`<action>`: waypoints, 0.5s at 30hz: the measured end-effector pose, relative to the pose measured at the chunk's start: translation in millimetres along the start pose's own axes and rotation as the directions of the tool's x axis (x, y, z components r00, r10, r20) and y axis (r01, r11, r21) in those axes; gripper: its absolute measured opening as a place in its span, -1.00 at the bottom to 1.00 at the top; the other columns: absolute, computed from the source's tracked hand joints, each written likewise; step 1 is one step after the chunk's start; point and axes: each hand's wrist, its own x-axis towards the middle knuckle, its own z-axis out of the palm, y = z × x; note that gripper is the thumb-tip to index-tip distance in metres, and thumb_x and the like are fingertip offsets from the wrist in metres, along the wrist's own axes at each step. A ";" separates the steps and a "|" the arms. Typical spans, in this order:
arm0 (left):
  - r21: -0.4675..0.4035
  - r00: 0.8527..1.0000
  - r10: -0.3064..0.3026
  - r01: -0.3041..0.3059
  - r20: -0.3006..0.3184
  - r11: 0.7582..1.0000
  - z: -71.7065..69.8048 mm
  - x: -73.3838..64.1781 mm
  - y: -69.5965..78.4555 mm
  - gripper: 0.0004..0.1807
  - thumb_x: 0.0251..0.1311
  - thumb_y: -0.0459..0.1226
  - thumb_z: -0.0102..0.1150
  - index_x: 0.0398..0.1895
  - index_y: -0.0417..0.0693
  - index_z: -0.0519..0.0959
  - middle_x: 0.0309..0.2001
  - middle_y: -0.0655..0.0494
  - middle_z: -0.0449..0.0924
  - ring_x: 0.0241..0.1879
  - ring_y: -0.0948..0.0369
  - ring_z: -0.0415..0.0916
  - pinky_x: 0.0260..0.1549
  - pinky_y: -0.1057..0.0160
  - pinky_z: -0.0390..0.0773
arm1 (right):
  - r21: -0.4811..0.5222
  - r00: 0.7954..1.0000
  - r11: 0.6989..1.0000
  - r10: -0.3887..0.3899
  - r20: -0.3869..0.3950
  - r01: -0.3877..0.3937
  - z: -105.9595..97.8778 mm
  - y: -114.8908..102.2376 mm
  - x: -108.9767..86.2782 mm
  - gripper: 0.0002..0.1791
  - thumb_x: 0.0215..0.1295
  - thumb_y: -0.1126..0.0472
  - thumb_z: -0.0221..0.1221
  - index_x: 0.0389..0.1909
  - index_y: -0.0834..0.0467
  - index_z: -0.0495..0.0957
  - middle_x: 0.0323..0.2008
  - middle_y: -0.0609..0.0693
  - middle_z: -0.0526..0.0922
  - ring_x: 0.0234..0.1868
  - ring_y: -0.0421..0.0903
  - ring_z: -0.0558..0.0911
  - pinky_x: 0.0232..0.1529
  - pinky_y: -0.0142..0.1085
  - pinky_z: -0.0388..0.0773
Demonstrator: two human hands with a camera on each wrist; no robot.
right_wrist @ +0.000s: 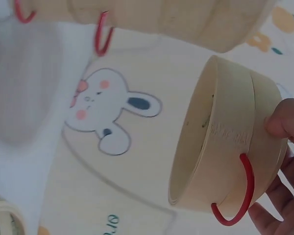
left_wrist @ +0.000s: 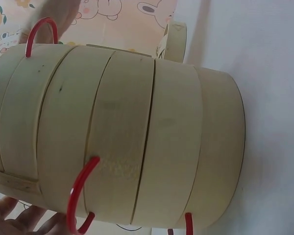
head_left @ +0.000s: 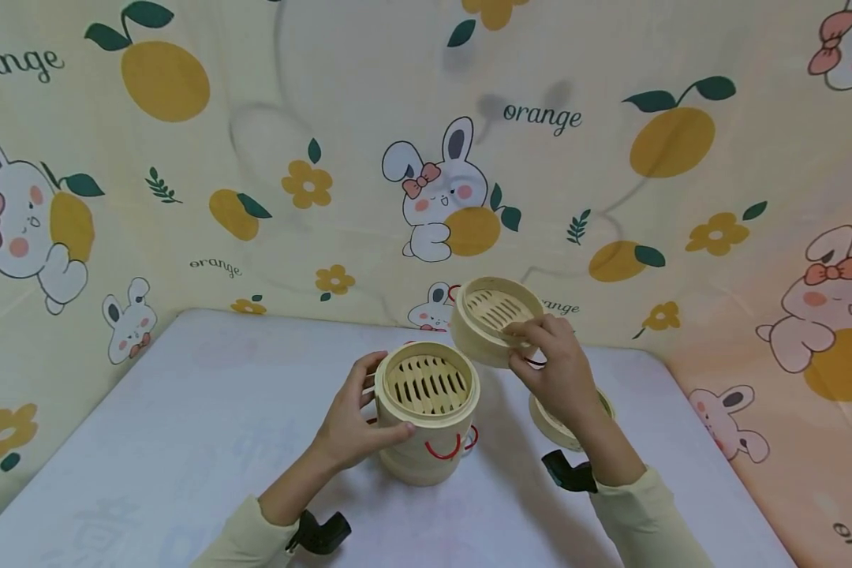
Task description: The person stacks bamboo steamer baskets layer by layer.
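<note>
A stack of round bamboo steamer baskets [head_left: 420, 465] with red loop handles stands upright on the table, its slatted top facing up. My left hand [head_left: 355, 434] grips the upper part of the stack, fingers behind its left side and thumb across the front. In the left wrist view the joined tiers [left_wrist: 120, 122] fill much of the picture. Above and right of the stack, my right hand [head_left: 561, 367] holds a single bamboo steamer basket [head_left: 479, 343] tilted in the air, pinching its wall. The right wrist view shows that basket [right_wrist: 230, 117] with a red handle dangling.
On the white table [head_left: 277, 410], a round bamboo piece [head_left: 557, 430] lies to the right, partly hidden behind my right forearm. A cloth [head_left: 369, 95] printed with rabbits and oranges hangs behind the table. Black wrist mounts [head_left: 323, 532] stick out beside both sleeves.
</note>
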 end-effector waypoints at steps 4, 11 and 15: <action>0.000 1.000 0.009 -0.009 0.001 1.000 -0.7 0.1 -0.1 0.05 -0.21 -0.10 0.52 0.41 0.17 0.13 0.32 0.09 0.30 0.27 -0.01 0.35 0.11 -0.11 0.49 | 0.045 1.000 0.999 0.010 -0.021 -0.009 -6.1 -6.3 2.1 -0.69 -0.04 0.43 0.29 -0.23 0.10 0.65 -0.29 0.00 0.53 -0.16 -0.10 0.40 -0.19 -0.29 0.34; -0.007 1.000 0.018 -0.018 0.009 1.000 -0.9 0.0 -1.9 0.03 -0.17 -0.12 0.51 0.41 0.12 0.14 0.31 0.09 0.30 0.27 0.01 0.35 0.11 -0.13 0.49 | 0.081 1.000 0.997 0.015 -0.005 -0.014 -12.6 -19.4 1.1 -0.68 -0.02 0.43 0.29 -0.20 0.08 0.65 -0.25 -0.03 0.54 -0.09 -0.15 0.39 -0.35 -0.40 0.41; -0.010 1.000 0.018 -0.018 0.011 1.000 -0.9 -0.2 -2.5 0.01 -0.17 -0.12 0.51 0.40 0.14 0.15 0.32 0.10 0.29 0.27 0.02 0.34 0.11 -0.11 0.49 | 0.117 1.000 0.993 -0.027 0.006 0.026 -13.1 -27.3 -0.8 -0.66 -0.02 0.44 0.30 -0.19 0.07 0.66 -0.24 -0.05 0.54 -0.10 -0.18 0.37 -0.39 -0.47 0.40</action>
